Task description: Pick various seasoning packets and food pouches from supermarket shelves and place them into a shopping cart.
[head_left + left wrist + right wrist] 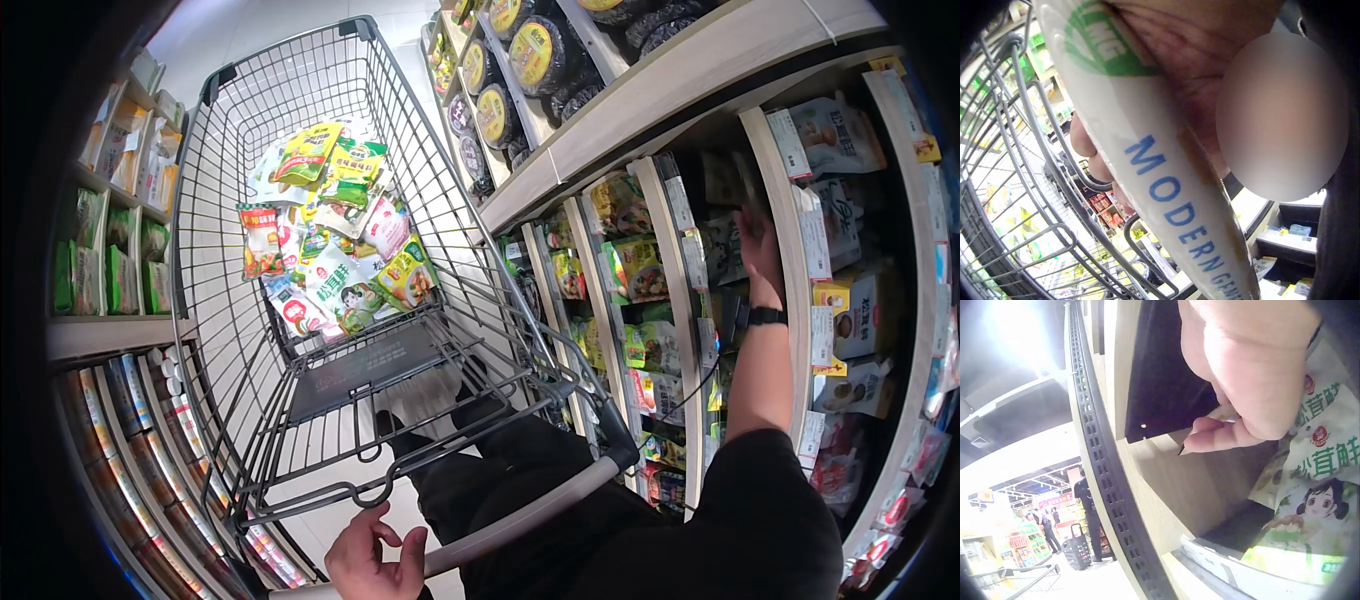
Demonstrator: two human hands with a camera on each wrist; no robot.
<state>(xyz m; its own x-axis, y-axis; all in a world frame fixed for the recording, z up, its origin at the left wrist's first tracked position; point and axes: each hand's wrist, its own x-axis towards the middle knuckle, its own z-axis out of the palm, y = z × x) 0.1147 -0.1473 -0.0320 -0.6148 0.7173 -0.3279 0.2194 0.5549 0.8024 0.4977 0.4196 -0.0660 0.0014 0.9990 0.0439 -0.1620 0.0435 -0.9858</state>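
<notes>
My left hand [375, 565] grips the grey handle [525, 515] of a shopping cart. In the left wrist view its fingers [1094, 159] show beyond the white handle printed "MODERN". My right hand [762, 250] reaches into a shelf compartment on the right. In the right wrist view its fingers [1225, 434] are bent inside the compartment, above and left of standing white seasoning packets [1319, 506] with green characters and a cartoon girl. Something pale shows by the fingertips; I cannot tell whether they hold it. The cart basket [205, 250] carries a heap of colourful food packets [345, 280].
Wooden dividers [670, 230] split the right shelf into rows of bagged goods. Above it are round dark packages with yellow labels [537, 55]. Another shelf [120, 325] with packets and jars lies left of the cart. Farther off, a person in dark clothes [1088, 506] stands near a black wheeled box [1075, 550].
</notes>
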